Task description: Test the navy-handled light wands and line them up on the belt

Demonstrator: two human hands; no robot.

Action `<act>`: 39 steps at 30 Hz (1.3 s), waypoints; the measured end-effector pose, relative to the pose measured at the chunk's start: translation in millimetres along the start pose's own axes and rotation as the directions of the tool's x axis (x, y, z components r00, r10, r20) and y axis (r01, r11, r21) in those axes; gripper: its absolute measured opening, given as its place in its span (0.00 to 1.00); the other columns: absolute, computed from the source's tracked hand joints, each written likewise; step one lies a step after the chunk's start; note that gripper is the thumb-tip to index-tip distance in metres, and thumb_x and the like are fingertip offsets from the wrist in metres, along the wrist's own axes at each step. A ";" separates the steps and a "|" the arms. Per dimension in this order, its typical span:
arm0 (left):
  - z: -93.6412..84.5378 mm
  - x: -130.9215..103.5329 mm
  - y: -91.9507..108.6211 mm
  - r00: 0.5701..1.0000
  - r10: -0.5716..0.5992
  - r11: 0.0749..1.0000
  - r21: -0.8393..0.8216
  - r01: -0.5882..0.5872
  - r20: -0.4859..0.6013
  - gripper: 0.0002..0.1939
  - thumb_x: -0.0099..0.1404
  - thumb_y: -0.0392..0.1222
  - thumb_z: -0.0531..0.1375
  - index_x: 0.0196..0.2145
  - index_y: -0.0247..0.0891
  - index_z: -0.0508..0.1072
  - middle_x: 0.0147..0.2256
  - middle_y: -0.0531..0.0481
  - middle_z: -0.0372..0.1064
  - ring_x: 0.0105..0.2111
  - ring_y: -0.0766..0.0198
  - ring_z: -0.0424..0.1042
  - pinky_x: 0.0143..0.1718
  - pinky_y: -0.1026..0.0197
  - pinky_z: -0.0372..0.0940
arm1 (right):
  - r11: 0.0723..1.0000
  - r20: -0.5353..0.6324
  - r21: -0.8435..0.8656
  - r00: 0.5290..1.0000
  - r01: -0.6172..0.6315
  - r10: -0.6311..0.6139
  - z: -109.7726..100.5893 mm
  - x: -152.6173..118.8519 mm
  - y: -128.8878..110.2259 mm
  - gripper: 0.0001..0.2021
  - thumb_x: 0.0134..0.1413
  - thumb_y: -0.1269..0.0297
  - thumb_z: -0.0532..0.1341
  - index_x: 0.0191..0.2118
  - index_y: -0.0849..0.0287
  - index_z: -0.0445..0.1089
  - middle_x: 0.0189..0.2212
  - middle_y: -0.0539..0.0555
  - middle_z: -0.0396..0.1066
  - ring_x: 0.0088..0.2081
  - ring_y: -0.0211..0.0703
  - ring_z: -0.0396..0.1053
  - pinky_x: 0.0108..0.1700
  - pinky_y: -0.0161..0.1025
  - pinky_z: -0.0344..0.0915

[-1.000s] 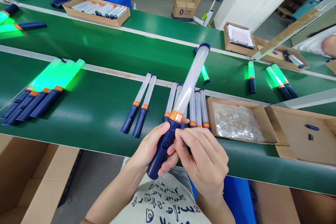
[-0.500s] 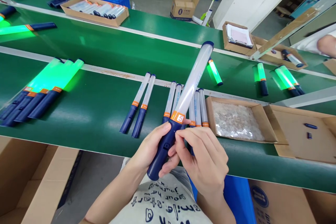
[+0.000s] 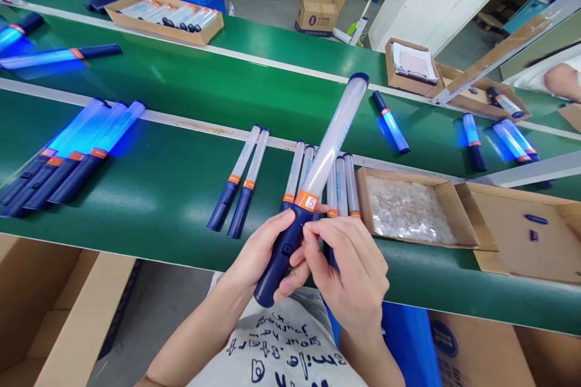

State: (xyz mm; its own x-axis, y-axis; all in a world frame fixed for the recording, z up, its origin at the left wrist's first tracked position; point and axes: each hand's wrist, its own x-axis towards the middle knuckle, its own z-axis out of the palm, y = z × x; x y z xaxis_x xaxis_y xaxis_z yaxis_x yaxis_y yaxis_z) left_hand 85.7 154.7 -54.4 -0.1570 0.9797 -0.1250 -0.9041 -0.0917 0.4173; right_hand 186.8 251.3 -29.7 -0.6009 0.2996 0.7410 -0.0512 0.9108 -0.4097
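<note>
- Gripping the stick (image 3: 330, 142) by its dark handle (image 3: 278, 266), my left hand (image 3: 258, 251) is closed around it, thumb along the near side.
- My right hand (image 3: 351, 263) has thumb and forefinger pinched together against the handle, below the orange band (image 3: 306, 201); I cannot tell whether something small is between them.
- I have the stick tilted above the bench (image 3: 158, 211), its clear, unlit tube pointing away and to the right, a "5" showing on the band.
- Beyond it lie rear sticks (image 3: 353, 187), unlit and partly hidden.
- Left of these I see a pair of unlit sticks (image 3: 256, 160); farther left, a blue-lit group (image 3: 120, 127).
- To the right, a box (image 3: 365, 199) of clear bits (image 3: 408, 208) adjoins a tray (image 3: 508, 227) with two dark parts (image 3: 536, 219).
</note>
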 end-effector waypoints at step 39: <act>-2.1 -2.2 2.5 0.996 0.052 0.993 0.107 -0.044 -0.077 0.28 0.78 0.55 0.55 0.67 0.38 0.70 0.24 0.57 0.63 0.12 0.71 0.60 0.10 0.71 0.58 | 0.999 -0.021 0.003 0.999 0.041 -0.041 5.1 -3.8 5.9 0.09 0.65 0.80 0.65 0.48 0.64 0.72 0.37 0.56 0.77 0.40 0.42 0.75 0.43 0.43 0.76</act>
State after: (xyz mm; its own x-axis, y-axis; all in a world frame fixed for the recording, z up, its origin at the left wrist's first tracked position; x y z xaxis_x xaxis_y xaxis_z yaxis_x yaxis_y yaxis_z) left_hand 83.0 151.9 -54.9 -0.2340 0.9570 -0.1716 -0.8485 -0.1149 0.5166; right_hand 184.7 254.1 -37.7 -0.5818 0.2677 0.7680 -0.0785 0.9214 -0.3806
